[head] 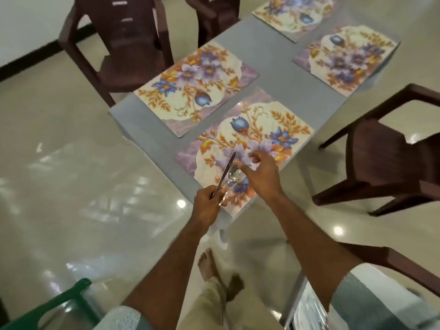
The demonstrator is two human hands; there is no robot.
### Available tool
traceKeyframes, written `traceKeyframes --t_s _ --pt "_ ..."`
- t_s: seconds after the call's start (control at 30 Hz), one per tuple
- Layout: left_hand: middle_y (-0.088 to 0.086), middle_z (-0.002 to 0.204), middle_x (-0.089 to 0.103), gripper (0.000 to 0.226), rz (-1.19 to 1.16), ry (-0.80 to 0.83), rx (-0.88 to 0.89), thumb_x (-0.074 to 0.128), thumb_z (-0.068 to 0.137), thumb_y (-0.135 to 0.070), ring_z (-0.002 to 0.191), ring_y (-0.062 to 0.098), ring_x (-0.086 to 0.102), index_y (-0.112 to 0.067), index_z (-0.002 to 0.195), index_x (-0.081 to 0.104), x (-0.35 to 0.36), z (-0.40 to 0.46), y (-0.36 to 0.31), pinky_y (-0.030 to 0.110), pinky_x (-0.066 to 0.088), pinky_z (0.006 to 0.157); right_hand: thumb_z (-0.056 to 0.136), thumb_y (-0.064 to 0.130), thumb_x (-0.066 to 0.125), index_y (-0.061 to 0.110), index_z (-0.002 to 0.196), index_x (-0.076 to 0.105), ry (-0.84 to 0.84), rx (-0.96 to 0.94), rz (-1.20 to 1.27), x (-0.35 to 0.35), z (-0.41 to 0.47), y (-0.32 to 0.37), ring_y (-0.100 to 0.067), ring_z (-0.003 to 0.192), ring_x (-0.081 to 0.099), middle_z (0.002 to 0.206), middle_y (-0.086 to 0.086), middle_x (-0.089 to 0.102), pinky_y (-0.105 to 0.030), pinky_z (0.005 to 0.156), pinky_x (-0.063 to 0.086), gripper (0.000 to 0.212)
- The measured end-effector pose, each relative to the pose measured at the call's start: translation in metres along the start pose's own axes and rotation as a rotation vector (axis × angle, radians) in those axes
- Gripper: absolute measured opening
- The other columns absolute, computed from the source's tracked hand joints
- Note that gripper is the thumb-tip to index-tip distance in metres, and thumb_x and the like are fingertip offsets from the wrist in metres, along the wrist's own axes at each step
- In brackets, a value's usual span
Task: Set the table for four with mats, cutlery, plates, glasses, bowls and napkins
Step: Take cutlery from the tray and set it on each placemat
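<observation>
- Blur softens the whole head view; the cutlery (229, 177) in the hands reads as a knife (225, 173), a spoon bowl and fork tines, but the count of pieces cannot be told.
- Handles are hidden inside the left hand (206, 206); the tips under the right hand (258, 170) are partly covered by its fingers.
- The far mat (294, 14) is cut off by the top edge, and the chair (390, 153) on the right runs out of frame.
- Four floral mats lie flat on the grey bench (273, 65): the near mat (247, 144) under the hands, the left mat (195, 84) just beside it, the right mat (347, 58) further back.
- Brown chairs (119, 51) stand at the bench's far-left side; a green chair (59, 303) shows at the lower left corner.
- A bare foot (208, 263) stands on the glossy floor (71, 186) below the bench corner.
- The left grip is curled around the cutlery bundle, held above the near mat's front corner, knife blade pointing up and away.
- The right grip pinches at the upper end of the bundle, thumb and forefinger together on one piece; which piece cannot be told.
</observation>
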State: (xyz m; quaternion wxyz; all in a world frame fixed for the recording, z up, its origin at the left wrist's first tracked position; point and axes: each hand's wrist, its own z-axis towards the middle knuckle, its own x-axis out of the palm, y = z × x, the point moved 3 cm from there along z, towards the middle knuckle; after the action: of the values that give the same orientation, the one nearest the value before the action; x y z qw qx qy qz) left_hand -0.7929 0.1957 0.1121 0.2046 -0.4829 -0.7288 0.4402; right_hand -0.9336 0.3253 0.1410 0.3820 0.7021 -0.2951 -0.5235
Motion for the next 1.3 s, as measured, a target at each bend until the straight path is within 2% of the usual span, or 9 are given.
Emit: traceKeyframes --t_s 0.13,0.3,0.5,0.63,0.7,0.83,0.9,1.03,1.3 --pt "0.003 0.061 0.058 0.029 -0.067 0.126 -0.045 0.062 0.100 -0.019 0.047 0.005 0.045 -0.009 0.073 0.063 -0.009 0.003 -0.002 0.020 0.035 0.048 0.086 0.034 0.075 0.007 0.085 0.074 0.463 0.132 0.050 0.028 0.039 -0.002 -0.014 0.085 0.062 0.090 -0.010 0.072 -0.034 0.081 0.047 0.027" --pt "0.006 0.065 0.065 0.023 -0.072 0.067 -0.076 0.062 0.100 -0.019 0.048 0.004 0.051 -0.002 0.086 0.069 -0.023 0.003 0.000 0.017 0.036 0.047 0.091 0.020 0.072 0.008 0.083 0.076 0.658 0.176 0.177 0.050 0.060 0.005 -0.020 0.084 0.066 0.087 -0.011 0.073 -0.038 0.081 0.054 0.015" --pt "-0.001 0.059 0.063 0.025 -0.007 -0.123 -0.130 0.064 0.098 -0.016 0.054 0.009 0.052 -0.003 0.077 0.069 -0.050 -0.006 0.019 0.023 0.038 0.052 0.101 0.010 0.055 0.013 0.086 0.066 0.546 0.290 0.376 0.086 0.101 0.028 -0.011 0.060 0.066 0.075 -0.004 0.069 -0.024 0.054 0.047 0.019" --pt "0.010 0.064 0.067 0.020 -0.062 -0.292 -0.194 0.065 0.096 -0.013 0.054 0.011 0.052 -0.004 0.079 0.071 -0.074 -0.038 0.044 0.025 0.038 0.053 0.101 0.022 0.059 -0.002 0.104 0.067 0.519 0.225 0.231 0.093 0.134 0.036 -0.012 0.060 0.061 0.079 -0.009 0.063 -0.026 0.052 0.047 0.025" --pt "0.012 0.065 0.067 0.019 -0.114 -0.391 -0.211 0.066 0.096 -0.012 0.055 0.013 0.051 -0.005 0.080 0.072 -0.081 -0.051 0.052 0.026 0.038 0.053 0.098 0.025 0.064 -0.004 0.094 0.068 0.608 0.112 0.071 0.101 0.132 0.035 -0.018 0.063 0.059 0.076 -0.012 0.062 -0.026 0.052 0.048 0.029" --pt "0.010 0.066 0.068 0.018 -0.170 -0.559 -0.226 0.063 0.097 -0.014 0.051 0.013 0.047 -0.006 0.084 0.073 -0.073 -0.055 0.057 0.023 0.037 0.047 0.091 0.007 0.068 0.010 0.080 0.070 0.703 -0.058 -0.138 0.122 0.103 0.029 -0.004 0.046 0.054 0.061 -0.001 0.060 -0.021 0.053 0.046 0.011" --pt "0.008 0.065 0.067 0.019 -0.186 -0.611 -0.225 0.062 0.098 -0.014 0.047 0.012 0.046 -0.004 0.085 0.071 -0.063 -0.048 0.053 0.022 0.037 0.046 0.086 0.010 0.074 0.010 0.086 0.075 0.701 -0.176 -0.252 0.129 0.095 0.027 -0.010 0.061 0.059 0.073 -0.001 0.066 -0.026 0.065 0.050 0.001" --pt "0.004 0.064 0.068 0.018 -0.205 -0.655 -0.217 0.062 0.098 -0.018 0.055 0.017 0.054 -0.008 0.084 0.070 -0.046 -0.027 0.051 0.029 0.044 0.057 0.080 0.012 0.079 0.006 0.098 0.077 0.718 -0.278 -0.377 0.140 0.091 0.026 -0.025 0.087 0.068 0.097 -0.010 0.075 -0.036 0.087 0.054 0.019" --pt "0.004 0.086 0.071 0.016 -0.195 -0.717 -0.228 0.060 0.101 -0.028 0.079 0.023 0.067 -0.014 0.098 0.067 -0.020 0.000 0.050 0.045 0.060 0.078 0.089 -0.001 0.065 0.010 0.128 0.065 0.748 -0.353 -0.263 0.129 0.100 0.022 -0.012 0.101 0.055 0.122 -0.006 0.067 -0.012 0.083 0.038 0.040"
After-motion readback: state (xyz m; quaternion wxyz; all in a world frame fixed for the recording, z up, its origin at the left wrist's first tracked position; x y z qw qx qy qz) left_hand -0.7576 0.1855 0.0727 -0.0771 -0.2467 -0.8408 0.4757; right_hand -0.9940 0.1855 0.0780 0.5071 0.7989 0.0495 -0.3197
